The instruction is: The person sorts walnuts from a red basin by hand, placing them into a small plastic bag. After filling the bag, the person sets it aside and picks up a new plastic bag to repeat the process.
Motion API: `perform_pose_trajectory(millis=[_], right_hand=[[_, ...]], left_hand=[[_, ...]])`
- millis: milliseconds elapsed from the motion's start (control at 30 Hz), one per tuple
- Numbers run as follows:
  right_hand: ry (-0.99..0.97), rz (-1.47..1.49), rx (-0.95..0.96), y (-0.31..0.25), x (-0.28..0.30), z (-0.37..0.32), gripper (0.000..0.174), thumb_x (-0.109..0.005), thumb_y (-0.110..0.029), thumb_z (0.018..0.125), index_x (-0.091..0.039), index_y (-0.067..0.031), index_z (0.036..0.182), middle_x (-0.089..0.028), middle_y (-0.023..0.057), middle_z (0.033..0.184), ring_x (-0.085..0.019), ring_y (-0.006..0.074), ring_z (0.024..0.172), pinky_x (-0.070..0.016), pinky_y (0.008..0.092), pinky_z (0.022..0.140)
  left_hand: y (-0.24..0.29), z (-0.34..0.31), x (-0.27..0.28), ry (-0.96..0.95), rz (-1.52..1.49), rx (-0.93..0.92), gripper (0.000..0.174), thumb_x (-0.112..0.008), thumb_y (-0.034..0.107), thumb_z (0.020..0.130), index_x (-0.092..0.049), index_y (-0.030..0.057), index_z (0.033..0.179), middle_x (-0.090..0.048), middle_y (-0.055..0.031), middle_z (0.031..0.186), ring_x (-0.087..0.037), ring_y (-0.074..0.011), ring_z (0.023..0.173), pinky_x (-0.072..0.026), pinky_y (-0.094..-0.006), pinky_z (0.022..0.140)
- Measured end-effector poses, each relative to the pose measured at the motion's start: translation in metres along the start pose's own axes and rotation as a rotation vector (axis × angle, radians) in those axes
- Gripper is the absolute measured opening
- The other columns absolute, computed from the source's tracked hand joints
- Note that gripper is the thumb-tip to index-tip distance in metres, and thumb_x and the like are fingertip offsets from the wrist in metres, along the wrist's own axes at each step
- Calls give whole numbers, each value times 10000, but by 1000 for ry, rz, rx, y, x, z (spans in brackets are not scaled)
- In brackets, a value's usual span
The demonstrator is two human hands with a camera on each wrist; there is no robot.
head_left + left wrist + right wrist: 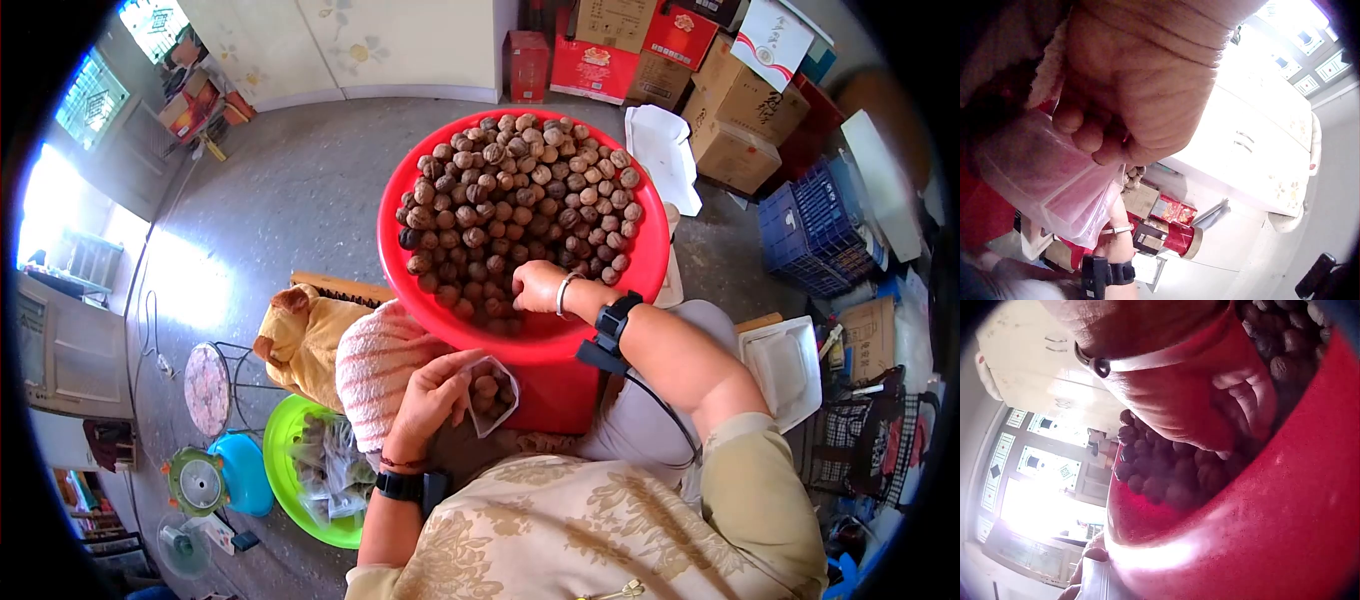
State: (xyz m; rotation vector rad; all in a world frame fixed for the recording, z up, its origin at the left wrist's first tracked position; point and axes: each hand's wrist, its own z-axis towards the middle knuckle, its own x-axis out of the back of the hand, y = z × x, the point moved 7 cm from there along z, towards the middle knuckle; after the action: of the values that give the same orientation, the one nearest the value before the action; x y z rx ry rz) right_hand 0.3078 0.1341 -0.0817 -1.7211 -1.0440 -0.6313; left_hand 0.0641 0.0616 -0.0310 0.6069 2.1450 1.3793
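A large red basin (652,235) holds a heap of brown walnuts (500,190). My right hand (540,287) reaches down into the near side of the basin, fingers bent among the walnuts (1179,472). Its fingertips are partly hidden, and I cannot tell whether they grip a walnut. Just below the basin's near rim, my left hand (432,397) holds a clear plastic bag (484,428) by its edge, with several walnuts inside. The left wrist view shows the curled fingers of that hand (1141,94) over the bag (1054,181).
To the left, a green basin (275,440) holds filled clear bags (335,470). A striped pink towel (375,370) and a yellow cloth (310,330) lie beside the red basin. Cardboard boxes (735,120) and a blue crate (815,235) stand right; a white tray (790,375) lies nearer.
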Motion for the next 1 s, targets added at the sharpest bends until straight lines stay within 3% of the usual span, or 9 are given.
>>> perform_pose_trajectory(millis=[167, 233, 333, 367, 533, 833, 1000], right_hand=[[58, -14, 50, -2, 0, 10, 219, -748, -177, 729, -766, -59, 913, -739, 207, 919, -708, 391, 905, -564, 446, 846], [359, 108, 21, -3, 26, 7, 234, -724, -133, 765, -704, -53, 984, -720, 211, 962, -681, 411, 938, -546, 473, 850], [454, 178, 134, -14, 38, 5, 254, -690, -91, 800, -639, -52, 1045, -694, 219, 1027, -653, 424, 983, -525, 491, 868], [406, 181, 130, -15, 37, 7, 290, -673, -77, 812, -639, -47, 1099, -688, 218, 1087, -646, 420, 1041, -518, 483, 913], [413, 107, 146, -18, 35, 15, 334, -658, -69, 818, -652, -59, 1153, -689, 212, 1107, -643, 417, 1087, -521, 483, 942], [370, -19, 130, -16, 32, 17, 241, -646, -130, 838, -676, -34, 1058, -711, 223, 1065, -662, 425, 1051, -534, 480, 907], [321, 65, -9, -16, 44, 5, 232, -672, -187, 836, -673, 2, 971, -714, 254, 983, -686, 432, 955, -553, 466, 844]], left_hand=[[1, -1, 0, -10, 4, 22, 376, -512, 68, 999, -633, 27, 1352, -601, 42, 703, -502, -27, 530, -424, -185, 485], [1, -1, 0, -30, 10, 9, 382, -513, 64, 997, -626, 27, 1360, -597, 40, 709, -504, -29, 530, -426, -188, 482], [2, -1, -1, -27, -19, -3, 385, -523, 55, 992, -626, 14, 1361, -599, 30, 701, -508, -45, 519, -424, -198, 481], [2, -1, -1, -28, -16, -3, 385, -523, 55, 992, -626, 14, 1361, -599, 30, 701, -508, -45, 519, -424, -198, 481], [1, 1, -2, -46, -25, -22, 373, -545, 84, 1005, -621, 14, 1364, -593, 25, 666, -504, -49, 500, -410, -196, 476], [2, -1, -2, -9, -9, -7, 369, -554, 102, 1005, -622, 19, 1358, -584, 15, 642, -500, -58, 480, -394, -193, 464], [-1, 0, -1, -33, -42, -16, 355, -542, 72, 1016, -628, 22, 1356, -574, 37, 709, -478, -33, 516, -413, -183, 479]])
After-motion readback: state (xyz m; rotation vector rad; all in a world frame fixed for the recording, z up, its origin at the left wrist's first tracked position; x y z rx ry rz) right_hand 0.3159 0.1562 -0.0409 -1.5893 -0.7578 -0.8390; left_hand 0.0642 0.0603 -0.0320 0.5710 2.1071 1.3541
